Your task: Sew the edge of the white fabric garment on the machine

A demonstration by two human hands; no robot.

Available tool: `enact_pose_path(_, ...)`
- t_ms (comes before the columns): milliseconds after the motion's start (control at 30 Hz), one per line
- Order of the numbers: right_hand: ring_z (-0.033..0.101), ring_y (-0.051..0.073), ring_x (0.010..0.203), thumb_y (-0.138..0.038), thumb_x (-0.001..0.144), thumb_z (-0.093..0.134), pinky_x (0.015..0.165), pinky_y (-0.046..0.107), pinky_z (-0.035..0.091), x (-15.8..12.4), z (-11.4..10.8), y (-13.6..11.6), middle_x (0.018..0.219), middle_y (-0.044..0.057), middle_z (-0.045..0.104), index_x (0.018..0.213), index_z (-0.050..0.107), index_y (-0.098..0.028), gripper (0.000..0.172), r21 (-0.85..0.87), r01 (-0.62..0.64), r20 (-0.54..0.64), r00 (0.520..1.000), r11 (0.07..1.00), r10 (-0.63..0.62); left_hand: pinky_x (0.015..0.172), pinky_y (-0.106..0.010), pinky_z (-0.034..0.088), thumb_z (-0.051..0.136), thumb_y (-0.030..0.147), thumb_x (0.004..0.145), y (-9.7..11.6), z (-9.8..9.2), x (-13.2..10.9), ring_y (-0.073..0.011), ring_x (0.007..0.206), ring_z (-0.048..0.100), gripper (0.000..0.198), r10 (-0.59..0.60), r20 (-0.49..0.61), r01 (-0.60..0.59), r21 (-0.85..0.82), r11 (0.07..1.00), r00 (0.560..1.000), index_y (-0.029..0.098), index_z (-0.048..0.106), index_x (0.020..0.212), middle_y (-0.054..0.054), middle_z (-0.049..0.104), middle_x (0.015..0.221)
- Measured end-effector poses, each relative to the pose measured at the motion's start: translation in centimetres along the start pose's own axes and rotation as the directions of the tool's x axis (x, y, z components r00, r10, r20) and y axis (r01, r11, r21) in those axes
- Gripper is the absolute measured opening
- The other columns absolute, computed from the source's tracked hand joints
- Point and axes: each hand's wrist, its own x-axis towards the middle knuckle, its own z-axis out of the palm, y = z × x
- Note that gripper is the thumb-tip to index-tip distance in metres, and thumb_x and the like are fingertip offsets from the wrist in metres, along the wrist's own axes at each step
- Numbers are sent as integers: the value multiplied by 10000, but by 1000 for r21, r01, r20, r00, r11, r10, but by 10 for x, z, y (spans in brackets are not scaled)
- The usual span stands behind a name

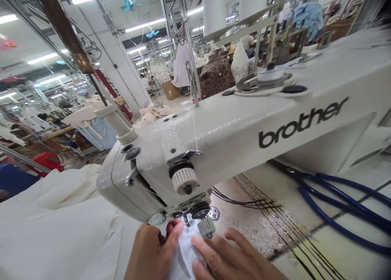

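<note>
Left hand (151,251) pinching white cloth (183,253) under the sewing machine (244,125) head, right hand (227,257) flat on the cloth, fingers spread, blue cables (339,206) on bench (351,247)

A long factory hall was lit by rows of fluorescent tubes (45,58) on the ceiling, white pillars (122,68) were ranged down an aisle, a cardboard box (171,90) was set on the floor, and pale garments (181,66) were hung from overhead racks.
</note>
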Motion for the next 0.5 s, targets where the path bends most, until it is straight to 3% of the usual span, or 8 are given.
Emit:
enact_pose_path(100,566,203,914,-123,973,364,762,358,412,3,-2,5,1111,2,675,1001,574,-215,231,5,19,6,1000,1000,-19,503,-248,403,525,351,757,0,1,7,-180,523,583,271,3,27,-4,40,999,1000,185,635,573,-18,640,551)
enact_pose_path(267,560,198,913,-126,990,364,776,357,390,9,-7,9,1092,-3,685,970,583,-214,237,11,9,-18,1000,1000,-9,551,-256,469,551,357,747,-12,8,17,-231,721,679,243,39,3,-39,109,993,999,184,717,783,-53,747,841)
enact_pose_path(367,557,191,895,-122,992,366,784,353,387,11,-7,8,1056,-9,695,950,583,-214,239,22,2,-38,999,1000,-1,682,-304,516,574,371,738,-12,7,21,-253,781,682,224,43,-48,-37,124,992,998,186,701,738,-54,742,795)
enact_pose_path(500,556,203,892,-129,988,374,787,371,383,9,-7,7,1058,0,693,945,585,-211,230,9,-10,-47,999,1000,11,706,-313,532,576,336,740,-7,3,23,-235,713,675,194,149,-3,-148,85,985,989,184,695,724,-40,720,694)
